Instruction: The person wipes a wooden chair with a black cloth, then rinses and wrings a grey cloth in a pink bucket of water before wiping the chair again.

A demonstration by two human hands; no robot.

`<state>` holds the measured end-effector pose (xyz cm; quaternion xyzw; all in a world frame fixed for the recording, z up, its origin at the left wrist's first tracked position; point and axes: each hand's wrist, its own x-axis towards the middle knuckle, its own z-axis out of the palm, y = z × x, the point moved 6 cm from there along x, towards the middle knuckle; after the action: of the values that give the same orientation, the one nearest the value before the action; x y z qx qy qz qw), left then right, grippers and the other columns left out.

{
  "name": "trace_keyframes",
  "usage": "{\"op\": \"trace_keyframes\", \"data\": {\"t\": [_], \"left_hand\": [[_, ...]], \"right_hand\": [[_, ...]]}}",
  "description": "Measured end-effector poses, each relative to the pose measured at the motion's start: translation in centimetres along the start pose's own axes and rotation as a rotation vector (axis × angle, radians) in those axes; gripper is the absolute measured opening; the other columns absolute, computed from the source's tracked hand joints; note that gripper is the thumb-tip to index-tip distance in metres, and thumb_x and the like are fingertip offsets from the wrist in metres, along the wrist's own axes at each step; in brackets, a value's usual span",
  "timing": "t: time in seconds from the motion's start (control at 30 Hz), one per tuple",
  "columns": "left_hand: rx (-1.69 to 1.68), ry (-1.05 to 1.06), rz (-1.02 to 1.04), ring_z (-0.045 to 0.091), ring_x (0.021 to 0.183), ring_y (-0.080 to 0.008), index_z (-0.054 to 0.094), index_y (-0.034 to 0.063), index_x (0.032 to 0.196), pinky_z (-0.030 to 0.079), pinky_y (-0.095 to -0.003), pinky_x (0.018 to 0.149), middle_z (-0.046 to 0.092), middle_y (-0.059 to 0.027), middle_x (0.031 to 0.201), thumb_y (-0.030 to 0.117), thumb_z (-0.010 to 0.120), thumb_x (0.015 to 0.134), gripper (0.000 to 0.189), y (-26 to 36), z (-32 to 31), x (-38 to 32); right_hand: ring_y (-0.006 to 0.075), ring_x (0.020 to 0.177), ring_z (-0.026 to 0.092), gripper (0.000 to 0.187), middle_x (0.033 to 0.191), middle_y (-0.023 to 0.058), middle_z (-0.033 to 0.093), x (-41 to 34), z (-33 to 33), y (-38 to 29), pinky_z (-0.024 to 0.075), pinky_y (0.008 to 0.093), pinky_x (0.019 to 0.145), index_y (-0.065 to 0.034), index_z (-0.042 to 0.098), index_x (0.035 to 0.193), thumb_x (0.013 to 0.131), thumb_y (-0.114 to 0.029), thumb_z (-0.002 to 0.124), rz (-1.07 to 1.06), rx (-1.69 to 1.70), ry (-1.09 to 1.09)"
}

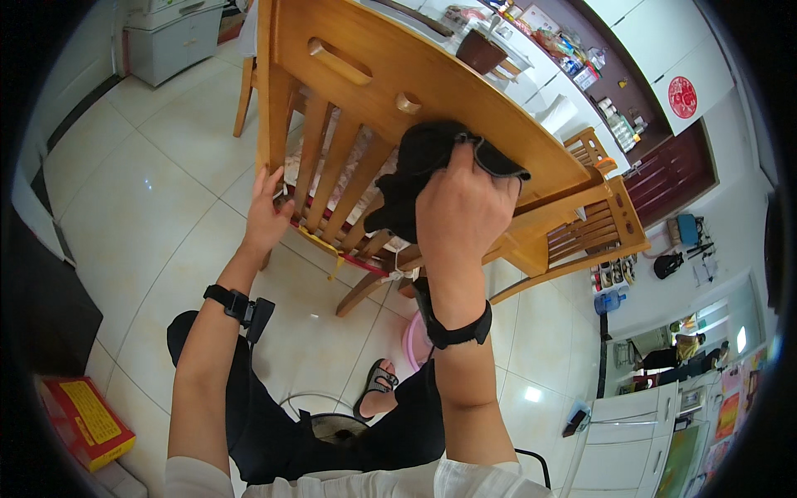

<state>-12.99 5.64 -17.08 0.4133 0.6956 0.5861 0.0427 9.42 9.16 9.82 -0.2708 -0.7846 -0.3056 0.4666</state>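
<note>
Before me stands a wooden chair (436, 68), its slatted backrest facing me. In my right hand (464, 208) is a bunched black cloth (411, 165), pressed against the top panel of the backrest near its right side. Part of the cloth hangs over the slats. My left hand (269, 205) rests at the left post of the chair, low down, fingers spread and holding nothing. A patterned seat cushion (339, 162) shows between the slats, with white ties (398, 269) knotted at the lower right corner.
A pink basin (416, 341) sits on the tiled floor near my foot. Further wooden chairs (582, 233) stand to the right beside the table, which bears a brown container (481, 53). At lower left lies a red and yellow box (87, 423). Two people (675, 360) are in the far room.
</note>
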Motion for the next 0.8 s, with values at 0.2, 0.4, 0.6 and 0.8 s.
{"op": "trace_keyframes", "data": {"t": [0.2,0.4,0.6,0.8], "left_hand": [[-0.193,-0.12,-0.296,0.047,0.124,-0.0243,0.037,0.0118,0.143,0.04,-0.0328,0.101,0.039,-0.0136,0.142,0.003,0.06,0.087,0.062,-6.3,1.6,-0.6],[-0.354,-0.162,-0.4,0.048,0.121,-0.0228,0.035,0.0098,0.144,0.039,-0.0319,0.102,0.044,-0.0138,0.137,0.002,0.063,0.085,0.066,-5.2,1.4,-1.4],[-0.091,0.095,0.043,0.028,0.138,-0.0349,0.024,0.0073,0.149,0.026,-0.0366,0.112,0.029,-0.0226,0.148,0.006,0.065,0.081,0.079,0.8,-1.3,0.0],[-0.084,0.093,-0.047,0.02,0.141,-0.0373,0.013,0.0085,0.15,0.022,-0.0376,0.114,0.021,-0.0239,0.151,0.009,0.065,0.079,0.088,2.1,-0.9,0.8]], "right_hand": [[0.0325,0.069,0.058,0.019,0.066,0.0129,0.059,-2.3,-1.2,1.7,0.046,0.0394,0.072,-0.0076,0.065,0.083,0.068,0.002,0.057,0.063,0.067,-0.102],[0.0416,0.083,0.057,0.023,0.089,0.0204,0.061,-6.8,-2.4,4.1,0.0449,0.0468,0.07,-0.0039,0.06,0.094,0.073,0.003,0.056,0.151,0.26,-0.189],[0.0438,0.099,0.053,0.034,0.106,0.0221,0.059,-3.6,-5.1,5.7,0.039,0.0491,0.086,-0.0027,0.061,0.108,0.075,-0.001,0.057,0.117,0.102,-0.018],[0.0414,0.116,0.042,0.051,0.116,0.0215,0.055,2.3,-2.0,4.2,0.0273,0.0499,0.101,0.0015,0.053,0.12,0.074,-0.015,0.069,0.077,0.202,0.158]]}}
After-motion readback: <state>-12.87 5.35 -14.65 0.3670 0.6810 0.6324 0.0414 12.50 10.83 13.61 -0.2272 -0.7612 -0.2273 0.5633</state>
